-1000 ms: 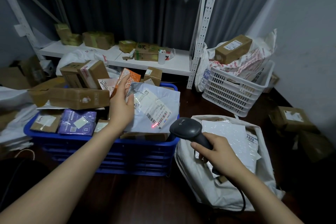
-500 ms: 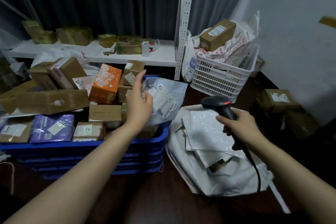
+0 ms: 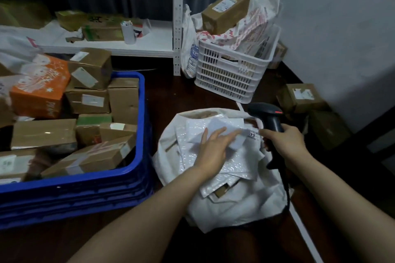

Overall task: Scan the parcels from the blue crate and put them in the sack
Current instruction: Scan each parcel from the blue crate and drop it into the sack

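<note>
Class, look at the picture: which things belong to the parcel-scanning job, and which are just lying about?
Job: blue crate, orange parcel, barcode scanner in right hand, poly mailer under left hand, white sack.
Lying about: white basket, brown box on top, white cup on shelf, cardboard box by wall.

The dark floor (image 3: 171, 96) bears the sack (image 3: 235, 205) just below the right hand (image 3: 286, 141) gripping the scanner (image 3: 271, 121), the blue crate (image 3: 85, 181) well left of it, a white basket (image 3: 226, 74) beyond, and brown boxes (image 3: 301, 97) to the right.

1 blue crate (image 3: 136, 168), 1 wht basket (image 3: 230, 77), 1 sack (image 3: 235, 205), 1 scanner (image 3: 271, 121), approx. 10 parcels (image 3: 43, 134) in crate
</note>
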